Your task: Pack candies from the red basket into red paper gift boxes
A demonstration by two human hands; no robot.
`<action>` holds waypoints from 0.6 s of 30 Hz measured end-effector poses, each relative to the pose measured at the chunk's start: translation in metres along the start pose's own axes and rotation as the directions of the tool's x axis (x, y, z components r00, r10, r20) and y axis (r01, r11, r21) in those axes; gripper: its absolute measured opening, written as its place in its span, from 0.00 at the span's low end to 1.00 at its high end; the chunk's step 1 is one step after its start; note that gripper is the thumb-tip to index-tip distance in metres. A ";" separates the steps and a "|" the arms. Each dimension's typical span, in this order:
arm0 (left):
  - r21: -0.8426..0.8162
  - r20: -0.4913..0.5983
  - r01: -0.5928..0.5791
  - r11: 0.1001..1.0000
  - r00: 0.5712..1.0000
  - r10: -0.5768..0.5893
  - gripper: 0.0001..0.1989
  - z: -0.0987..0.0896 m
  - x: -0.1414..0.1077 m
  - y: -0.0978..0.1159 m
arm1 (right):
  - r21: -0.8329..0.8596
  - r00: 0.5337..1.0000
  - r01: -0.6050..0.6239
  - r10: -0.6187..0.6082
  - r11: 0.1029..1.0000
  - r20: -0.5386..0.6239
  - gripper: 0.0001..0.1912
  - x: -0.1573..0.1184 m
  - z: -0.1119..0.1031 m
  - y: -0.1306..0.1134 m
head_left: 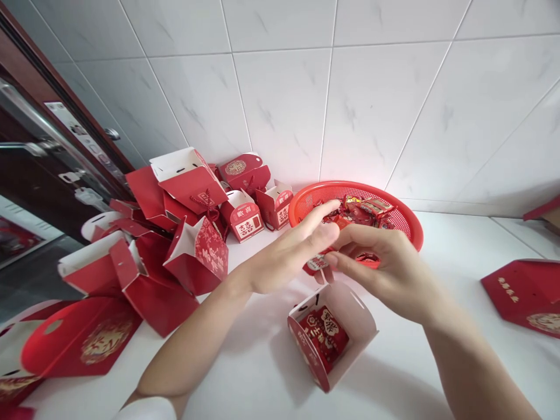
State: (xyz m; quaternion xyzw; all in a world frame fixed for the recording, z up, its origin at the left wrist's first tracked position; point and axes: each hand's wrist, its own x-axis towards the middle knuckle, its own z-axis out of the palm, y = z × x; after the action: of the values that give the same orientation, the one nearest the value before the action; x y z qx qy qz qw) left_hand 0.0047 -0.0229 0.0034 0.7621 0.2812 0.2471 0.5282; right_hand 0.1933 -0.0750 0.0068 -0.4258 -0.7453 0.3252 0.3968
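Note:
A small red wrapped packet with white print is between my hands, above an open red gift box. My left hand reaches from the left with its index finger stretched out; its lower fingers curl beneath the packet. My right hand is bent in from the right, its thumb tip pressed against the packet's edge. Part of the packet is hidden by the hands. Inside the white-lined box lies a red packet with pale lettering. Behind the hands stands a red plastic basket holding several wrapped sweets.
Several red gift boxes are heaped on the left, many with open tops. Small boxes stand against the tiled wall. Another red box lies at the right. A dark door frame with keys is at the left edge.

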 end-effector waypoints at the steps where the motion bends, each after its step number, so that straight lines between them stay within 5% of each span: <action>1: -0.016 0.026 0.006 1.000 1.000 -0.006 0.36 -0.003 -0.001 0.001 | 0.031 1.000 0.001 -0.001 1.000 -0.021 0.08 -0.001 -0.004 -0.001; 5: 0.151 0.147 0.038 0.988 0.987 -0.061 0.30 -0.018 -0.006 0.006 | 0.051 0.999 0.013 -0.010 0.999 -0.051 0.03 -0.008 -0.022 -0.006; 9: 0.552 0.213 0.080 0.830 0.949 -0.233 0.22 -0.022 -0.010 0.009 | -0.121 0.963 0.008 0.025 0.993 0.268 0.05 -0.013 -0.026 -0.007; 12: 0.643 0.280 0.068 0.763 0.906 -0.317 0.13 -0.016 -0.010 0.009 | -0.204 0.887 0.098 0.007 0.974 0.461 0.12 -0.015 -0.017 -0.004; 15: 0.669 0.322 -0.010 0.744 0.905 -0.278 0.08 -0.011 -0.012 0.010 | -0.308 0.842 0.185 0.011 0.933 0.539 0.16 -0.018 -0.006 -0.001; 18: 0.695 0.324 -0.094 0.713 0.926 -0.193 0.06 -0.010 -0.016 0.010 | -0.430 0.852 0.218 0.044 0.876 0.522 0.17 -0.023 0.001 0.001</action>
State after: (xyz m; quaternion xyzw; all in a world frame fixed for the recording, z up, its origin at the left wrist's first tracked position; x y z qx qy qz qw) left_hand -0.0118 -0.0300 0.0151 0.9291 0.2684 -0.0417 0.2509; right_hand 0.2001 -0.0953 -0.0022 -0.3711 -0.8994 0.2163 0.0806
